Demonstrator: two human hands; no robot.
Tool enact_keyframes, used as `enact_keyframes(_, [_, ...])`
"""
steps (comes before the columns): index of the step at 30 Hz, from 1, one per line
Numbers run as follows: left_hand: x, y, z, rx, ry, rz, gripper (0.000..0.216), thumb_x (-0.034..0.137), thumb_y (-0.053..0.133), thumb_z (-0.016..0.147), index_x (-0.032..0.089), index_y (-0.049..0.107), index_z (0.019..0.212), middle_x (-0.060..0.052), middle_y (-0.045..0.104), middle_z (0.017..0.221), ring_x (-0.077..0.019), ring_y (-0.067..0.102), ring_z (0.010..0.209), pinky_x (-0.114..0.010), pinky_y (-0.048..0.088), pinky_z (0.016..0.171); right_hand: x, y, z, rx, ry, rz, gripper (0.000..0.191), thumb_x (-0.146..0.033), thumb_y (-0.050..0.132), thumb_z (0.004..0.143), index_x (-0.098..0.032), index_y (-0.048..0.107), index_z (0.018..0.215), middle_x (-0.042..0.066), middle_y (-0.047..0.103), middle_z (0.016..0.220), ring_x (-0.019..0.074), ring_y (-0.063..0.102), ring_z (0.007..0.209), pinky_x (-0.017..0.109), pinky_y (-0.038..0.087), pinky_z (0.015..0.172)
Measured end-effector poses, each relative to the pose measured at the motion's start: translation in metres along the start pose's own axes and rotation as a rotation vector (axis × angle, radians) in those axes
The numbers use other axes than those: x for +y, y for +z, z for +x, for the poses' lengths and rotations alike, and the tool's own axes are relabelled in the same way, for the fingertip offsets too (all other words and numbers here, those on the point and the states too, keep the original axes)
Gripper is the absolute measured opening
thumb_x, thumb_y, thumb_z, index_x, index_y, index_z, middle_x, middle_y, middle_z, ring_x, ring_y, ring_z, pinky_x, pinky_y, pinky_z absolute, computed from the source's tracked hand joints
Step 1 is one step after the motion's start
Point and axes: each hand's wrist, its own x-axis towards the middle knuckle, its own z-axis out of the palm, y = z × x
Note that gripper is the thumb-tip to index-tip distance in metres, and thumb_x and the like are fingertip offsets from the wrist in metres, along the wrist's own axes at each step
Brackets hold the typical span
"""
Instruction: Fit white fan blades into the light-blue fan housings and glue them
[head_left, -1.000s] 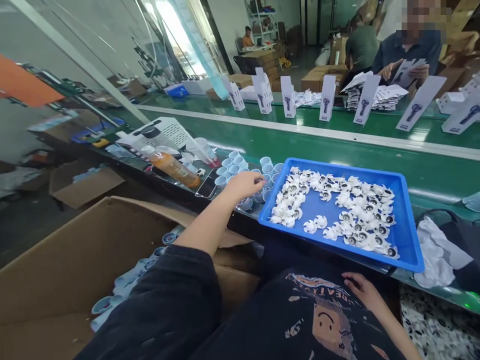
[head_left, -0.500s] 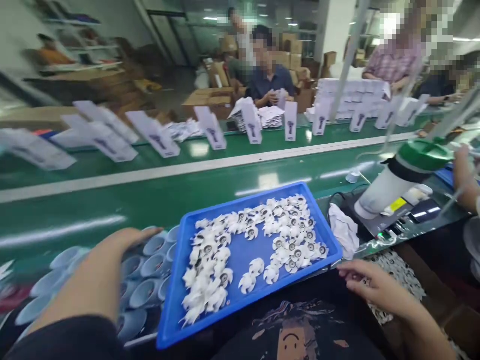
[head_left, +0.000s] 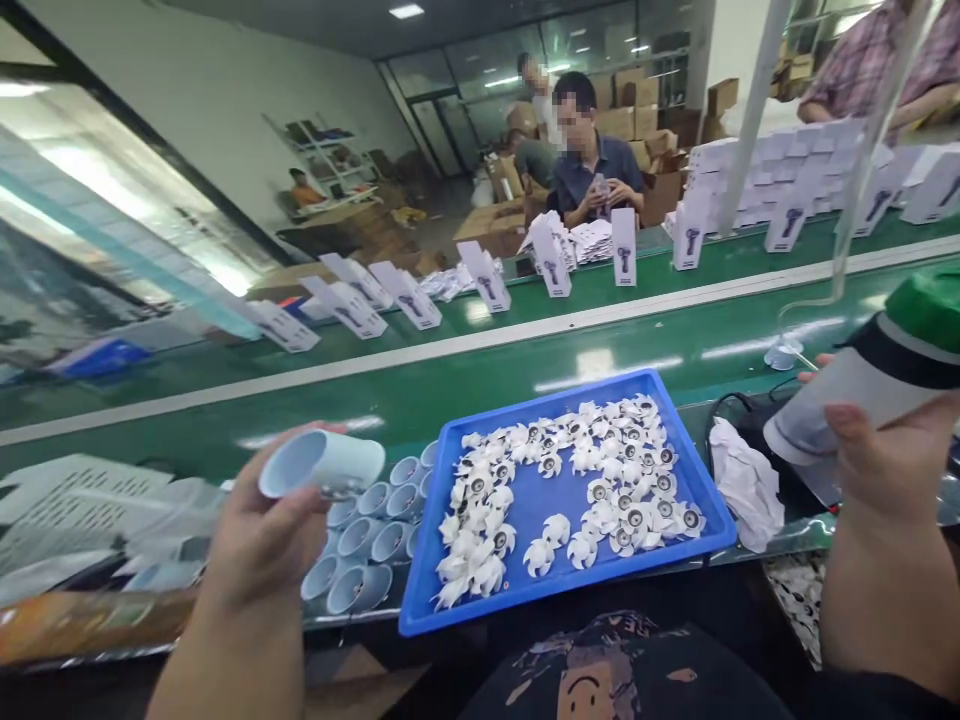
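My left hand (head_left: pixel 259 545) is raised above the bench and grips a pale blue cup-shaped housing (head_left: pixel 321 464) lying on its side, its open mouth to the left. Below it stand several more of these blue housings (head_left: pixel 367 540) in rows. To their right a blue tray (head_left: pixel 679 460) holds several small white fan impellers (head_left: pixel 570 480). My right hand (head_left: pixel 881 450) is wrapped round a white bottle-like tool (head_left: pixel 862 395) with a black band and a green top.
A green conveyor belt (head_left: pixel 450 385) runs behind the tray, carrying upright white product boxes (head_left: pixel 555 265). A white cloth (head_left: pixel 746 485) lies right of the tray. Across the belt a seated person (head_left: pixel 596 175) handles a box. An orange bottle (head_left: pixel 90 620) lies at the lower left.
My left hand has lifted one blue housing off the rows. My right hand rose from my lap and took hold of the white tool. The view swung right.
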Motion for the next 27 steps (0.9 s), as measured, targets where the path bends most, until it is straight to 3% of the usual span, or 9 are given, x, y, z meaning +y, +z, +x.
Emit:
enact_keyframes(1, [0.015, 0.010, -0.013, 0.046, -0.055, -0.115, 0.039, 0.060, 0.055, 0.081, 0.046, 0.059, 0.117, 0.000, 0.062, 0.129, -0.0380, 0.062, 0.110, -0.060, 0.055, 0.083, -0.005, 0.000, -0.003, -0.023, 0.062, 0.049, 0.065, -0.045, 0.092, 0.060, -0.028, 0.056, 0.112, 0.008, 0.064, 0.100, 0.0241, 0.066, 0.084, 0.043, 0.056, 0.078])
enact_keyframes(3, [0.038, 0.036, -0.038, 0.042, -0.080, -0.272, 0.041, 0.060, 0.064, 0.075, 0.040, 0.062, 0.111, -0.002, 0.064, 0.127, -0.0392, 0.059, 0.115, -0.060, 0.053, 0.091, -0.018, 0.002, -0.009, -0.140, 0.246, 0.118, 0.059, -0.053, 0.090, 0.059, -0.024, 0.066, 0.104, 0.012, 0.066, 0.095, 0.0265, 0.068, 0.078, 0.041, 0.059, 0.069])
enact_keyframes(7, [0.066, 0.102, -0.066, -0.339, 0.064, -0.335, 0.066, 0.054, 0.068, 0.076, 0.032, 0.044, 0.133, -0.009, 0.069, 0.104, -0.0311, 0.067, 0.096, -0.048, 0.055, 0.084, -0.040, 0.019, -0.021, -0.485, 0.407, 0.294, 0.054, -0.062, 0.083, 0.064, -0.022, 0.071, 0.098, 0.014, 0.068, 0.093, 0.0293, 0.069, 0.076, 0.040, 0.060, 0.059])
enact_keyframes(10, [0.080, 0.154, -0.062, -0.533, 0.153, -0.244, 0.087, 0.057, 0.077, 0.068, 0.028, 0.035, 0.139, -0.009, 0.066, 0.110, -0.0289, 0.066, 0.095, -0.045, 0.054, 0.085, -0.056, 0.044, -0.028, -0.599, 0.467, 0.456, 0.058, -0.062, 0.081, 0.065, -0.026, 0.065, 0.107, 0.008, 0.067, 0.094, 0.0266, 0.068, 0.077, 0.040, 0.060, 0.063])
enact_keyframes(14, [0.097, 0.203, -0.048, -0.539, 0.352, -0.216, 0.060, 0.051, 0.079, 0.070, 0.022, 0.056, 0.117, -0.008, 0.069, 0.106, -0.0286, 0.066, 0.098, -0.043, 0.052, 0.085, -0.078, 0.076, -0.029, -0.601, 0.492, 0.586, 0.063, -0.062, 0.081, 0.064, -0.033, 0.058, 0.115, -0.001, 0.063, 0.087, 0.0189, 0.065, 0.070, 0.032, 0.059, 0.062])
enact_keyframes(17, [0.105, 0.220, -0.047, -0.426, 0.460, -0.285, 0.034, 0.045, 0.072, 0.076, 0.019, 0.061, 0.096, -0.008, 0.070, 0.090, -0.0260, 0.066, 0.085, -0.039, 0.053, 0.075, -0.088, 0.084, -0.029, -0.602, 0.511, 0.520, 0.072, -0.080, 0.072, 0.062, -0.034, 0.055, 0.114, -0.004, 0.059, 0.087, 0.0161, 0.062, 0.069, 0.030, 0.057, 0.061])
enact_keyframes(20, [0.109, 0.223, -0.050, -0.328, 0.504, -0.332, 0.031, 0.047, 0.067, 0.080, 0.018, 0.059, 0.090, -0.007, 0.069, 0.084, -0.0242, 0.066, 0.079, -0.037, 0.052, 0.068, -0.092, 0.083, -0.032, -0.599, 0.516, 0.396, 0.084, -0.095, 0.055, 0.059, -0.031, 0.054, 0.114, -0.002, 0.057, 0.089, 0.0173, 0.061, 0.070, 0.031, 0.056, 0.059])
enact_keyframes(27, [0.112, 0.218, -0.053, -0.245, 0.533, -0.356, 0.027, 0.044, 0.064, 0.081, 0.020, 0.056, 0.090, -0.004, 0.067, 0.077, -0.0210, 0.065, 0.071, -0.035, 0.051, 0.063, -0.096, 0.084, -0.040, -0.575, 0.490, 0.405, 0.065, -0.087, 0.059, 0.070, -0.033, 0.055, 0.105, -0.002, 0.055, 0.084, 0.0180, 0.058, 0.069, 0.032, 0.055, 0.061])
